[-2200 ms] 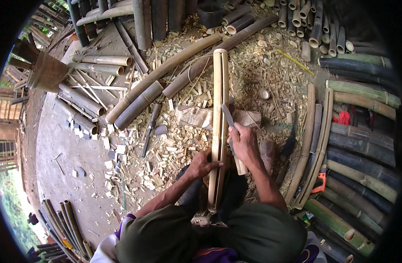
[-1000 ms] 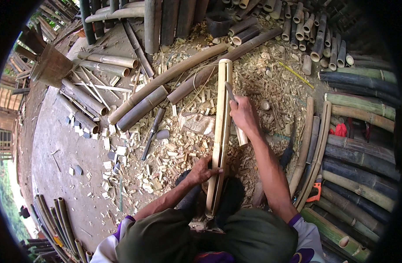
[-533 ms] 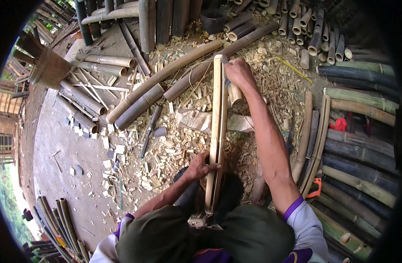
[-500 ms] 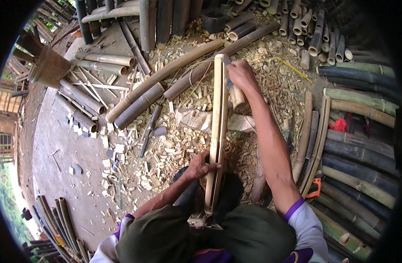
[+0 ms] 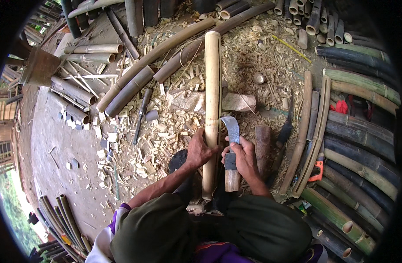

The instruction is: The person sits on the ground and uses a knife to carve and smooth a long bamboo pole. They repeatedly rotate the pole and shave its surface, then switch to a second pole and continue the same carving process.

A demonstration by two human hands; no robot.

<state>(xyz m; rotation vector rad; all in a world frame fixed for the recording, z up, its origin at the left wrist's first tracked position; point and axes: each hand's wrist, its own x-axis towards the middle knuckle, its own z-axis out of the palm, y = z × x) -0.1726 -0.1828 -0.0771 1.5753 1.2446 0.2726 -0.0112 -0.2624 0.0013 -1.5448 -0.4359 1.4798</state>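
Observation:
A pale, shaved bamboo pole stands lengthwise between my knees, its far part resting across a wooden block. My left hand is wrapped round its lower half from the left side. On the other side, my right hand grips a hooked knife. Dark wrapping covers part of the knife's thick handle, and my thumb lies near the base of the blade. The curved tip is close against the pole's right edge; whether it touches I cannot tell.
Wood chips litter the ground around the block. A large knife and a short brown log lie to my right. Beyond them are stacked bamboo poles and an orange-handled saw. Dark bamboo lengths lie ahead left.
My right hand has come down from the pole's far end to beside its lower half, bringing the hooked knife along. The pole has turned, showing a broad rounded face.

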